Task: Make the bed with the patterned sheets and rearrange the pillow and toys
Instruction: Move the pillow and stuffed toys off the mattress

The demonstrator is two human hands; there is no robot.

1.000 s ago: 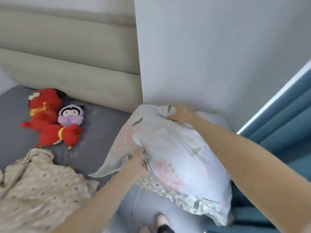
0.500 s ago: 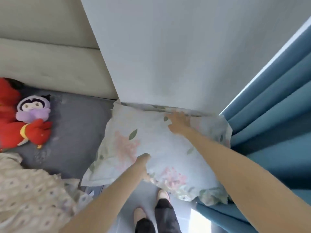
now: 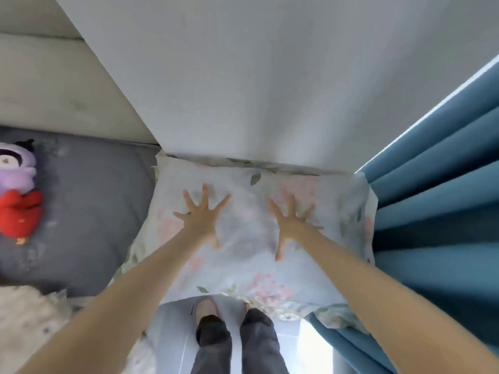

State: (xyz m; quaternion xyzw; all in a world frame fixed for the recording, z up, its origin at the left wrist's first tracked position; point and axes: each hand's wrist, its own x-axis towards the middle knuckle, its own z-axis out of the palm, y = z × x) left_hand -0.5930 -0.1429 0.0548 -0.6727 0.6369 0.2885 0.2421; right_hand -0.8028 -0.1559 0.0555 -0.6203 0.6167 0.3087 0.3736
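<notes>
Pressing pillow (image 3: pixel 244 268): left hand (image 3: pixel 201 221), right hand (image 3: pixel 291 224), splayed

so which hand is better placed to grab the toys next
Probably left. Both hands press flat on the pillow, but the left hand is toward the toys; the right hand is nearer the curtain.

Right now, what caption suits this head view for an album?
Left hand and right hand, fingers spread, press the floral pillow beside the blue curtain.

Left hand (image 3: pixel 201 215) and right hand (image 3: pixel 290 221) splayed flat on floral pillow (image 3: pixel 251 255).
</notes>
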